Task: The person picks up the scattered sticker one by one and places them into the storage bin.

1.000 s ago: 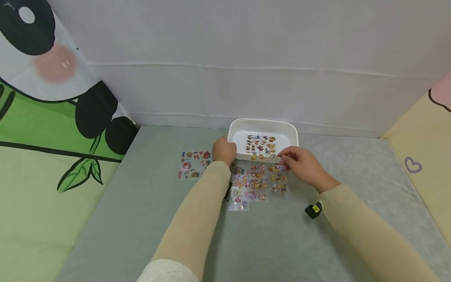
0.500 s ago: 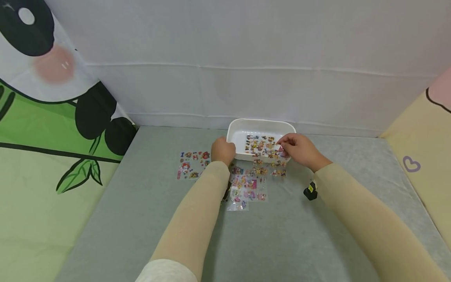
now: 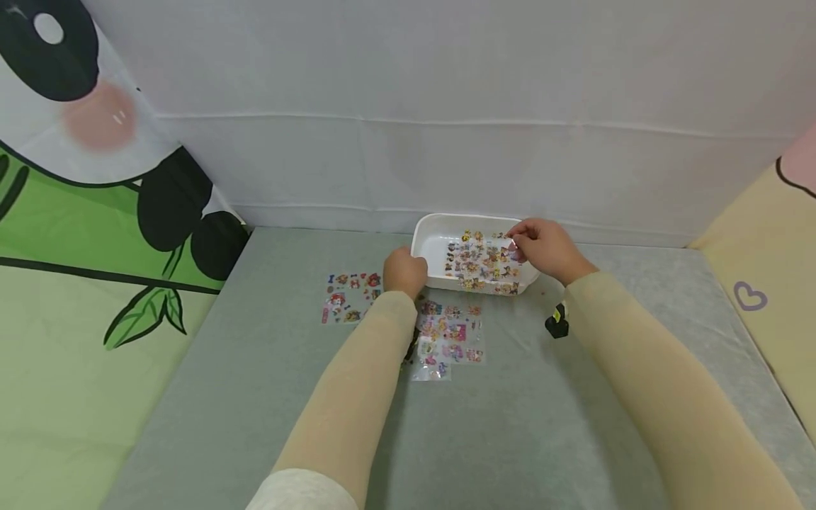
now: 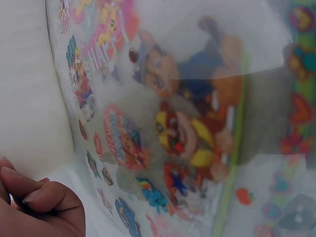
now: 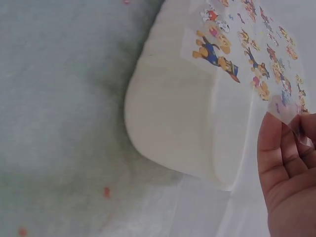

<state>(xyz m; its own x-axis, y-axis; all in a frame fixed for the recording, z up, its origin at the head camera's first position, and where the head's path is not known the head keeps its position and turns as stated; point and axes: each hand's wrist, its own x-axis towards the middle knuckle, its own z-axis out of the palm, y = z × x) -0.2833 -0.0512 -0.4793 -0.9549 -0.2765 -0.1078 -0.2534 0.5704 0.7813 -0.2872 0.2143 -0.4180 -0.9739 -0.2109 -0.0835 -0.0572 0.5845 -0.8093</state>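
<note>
A mottled gray tabletop [image 3: 497, 439] spreads below a white fabric backdrop [image 3: 395, 64], which rises at its far edge and shows horizontal creases. Along the left edge stands a green-and-white printed panel [image 3: 57, 397], bearing a cartoon eye [image 3: 70, 67] with a white highlight, 1 pink cheek [image 3: 98, 117] and a black-outlined leaf [image 3: 143, 315]; 2 rounded black shapes [image 3: 172, 198] sit near the far left corner. Beyond the right edge, a pale yellow panel [image 3: 727, 262] carries 1 purple heart outline [image 3: 749, 308] and a black-edged pink patch [image 3: 803, 166].
</note>
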